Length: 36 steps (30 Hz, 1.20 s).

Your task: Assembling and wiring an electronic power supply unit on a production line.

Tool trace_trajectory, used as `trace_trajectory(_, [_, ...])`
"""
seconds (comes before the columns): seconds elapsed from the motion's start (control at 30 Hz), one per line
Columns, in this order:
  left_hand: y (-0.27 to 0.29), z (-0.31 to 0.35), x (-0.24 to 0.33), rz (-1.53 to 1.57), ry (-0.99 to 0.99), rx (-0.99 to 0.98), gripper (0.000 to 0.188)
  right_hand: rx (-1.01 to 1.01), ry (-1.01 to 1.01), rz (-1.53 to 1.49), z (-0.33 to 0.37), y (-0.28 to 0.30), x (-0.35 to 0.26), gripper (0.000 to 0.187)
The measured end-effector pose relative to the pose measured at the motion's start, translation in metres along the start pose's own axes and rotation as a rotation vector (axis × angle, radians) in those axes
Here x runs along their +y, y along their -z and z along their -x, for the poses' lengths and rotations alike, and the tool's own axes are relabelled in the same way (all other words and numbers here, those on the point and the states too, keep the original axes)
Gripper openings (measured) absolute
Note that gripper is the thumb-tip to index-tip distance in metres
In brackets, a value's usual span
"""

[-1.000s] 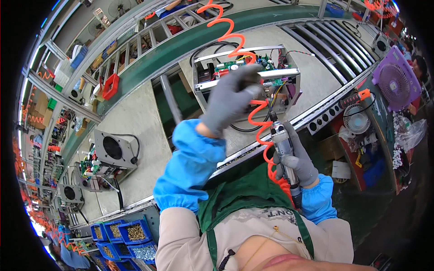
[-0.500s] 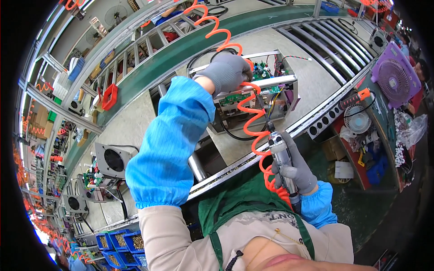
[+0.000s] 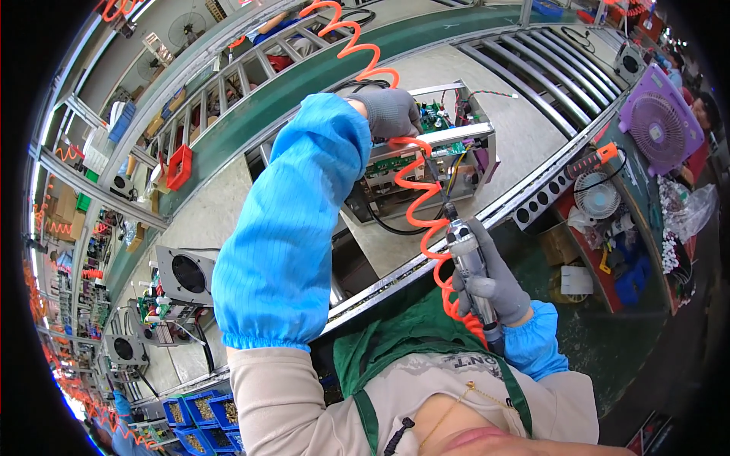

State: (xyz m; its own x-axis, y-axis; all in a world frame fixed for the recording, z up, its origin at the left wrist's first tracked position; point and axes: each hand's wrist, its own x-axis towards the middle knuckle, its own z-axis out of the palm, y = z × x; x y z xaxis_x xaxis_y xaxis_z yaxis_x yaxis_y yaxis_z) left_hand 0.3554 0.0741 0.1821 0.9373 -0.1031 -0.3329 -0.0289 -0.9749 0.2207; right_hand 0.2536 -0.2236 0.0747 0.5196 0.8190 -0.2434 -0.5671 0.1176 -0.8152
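My right hand (image 3: pixel 494 285), in a grey glove, is wrapped round a silver air screwdriver (image 3: pixel 469 258). Its thin bit points away from me at the near side of an open metal chassis (image 3: pixel 426 140). Green circuit boards (image 3: pixel 433 115) and wires show inside the chassis. My left hand (image 3: pixel 389 114), also gloved, is over the chassis's far left part with its fingers curled down; whatever they hold is hidden. A coiled orange air hose (image 3: pixel 414 182) passes in front of the chassis and runs down beside the screwdriver.
Metal rollers (image 3: pixel 532 76) lie beyond the chassis to the right. A purple fan (image 3: pixel 660 125) and a small white fan (image 3: pixel 598 196) stand at the right. More units with round black fans (image 3: pixel 187 273) sit at the left, above blue bins (image 3: pixel 202 406) of small parts.
My left hand and forearm have moved slightly farther and to the right over the chassis. The right hand keeps its grip on the screwdriver, with its bit still by the chassis's near side.
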Motion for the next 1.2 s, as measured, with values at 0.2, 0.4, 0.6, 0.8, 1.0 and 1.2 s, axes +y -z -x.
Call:
trace_trajectory(0.2, [0.001, -0.002, 0.005, -0.022, 0.038, 0.015, 0.025, 0.007, 0.000, -0.003, 0.002, -0.004, -0.003, 0.099])
trace_trajectory(0.4, [0.001, -0.003, 0.004, 0.007, 0.114, -0.009, 0.024, -0.006, -0.014, -0.018, 0.002, -0.004, -0.003, 0.099])
trace_trajectory(0.6, [-0.004, -0.007, -0.003, 0.001, 0.045, 0.008, 0.023, 0.045, -0.009, 0.048, 0.001, -0.006, -0.003, 0.101])
trace_trajectory(0.8, [-0.008, -0.005, -0.014, 0.102, -0.010, -0.005, 0.026, 0.026, -0.001, 0.043, 0.001, -0.004, 0.000, 0.104])
trace_trajectory(1.0, [-0.002, 0.005, -0.008, 0.142, 0.022, -0.084, 0.035, 0.008, 0.006, 0.001, 0.005, -0.009, -0.001, 0.099])
trace_trajectory(1.2, [-0.001, 0.036, 0.002, 0.334, -0.058, -0.161, 0.053, 0.060, 0.028, 0.028, 0.009, -0.017, 0.000, 0.096])
